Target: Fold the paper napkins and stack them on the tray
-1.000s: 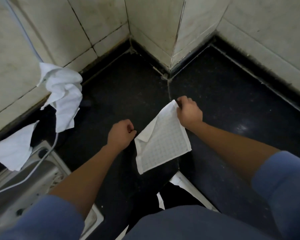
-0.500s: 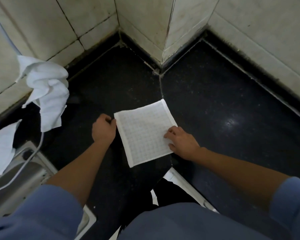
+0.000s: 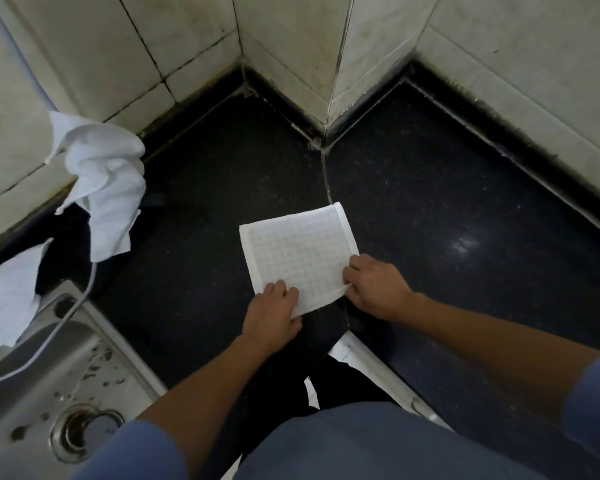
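Where fingers meet paper: left hand (image 3: 272, 315) pinches the near corner of the napkin (image 3: 297, 254); right hand (image 3: 374, 289) seemingly pinches the near-right corner, ready to lift a fold.
Napkin: flat on the dark surface (image 3: 430, 220), giving clean creases.
Tray: not in view.

A white grid-embossed napkin (image 3: 297, 252) lies flat on the dark desk (image 3: 187, 271), square, turned slightly askew. Well apart at its 9 o'clock sits a crumpled napkin (image 3: 108, 188), and a loose napkin (image 3: 4, 306) at 8 o'clock.
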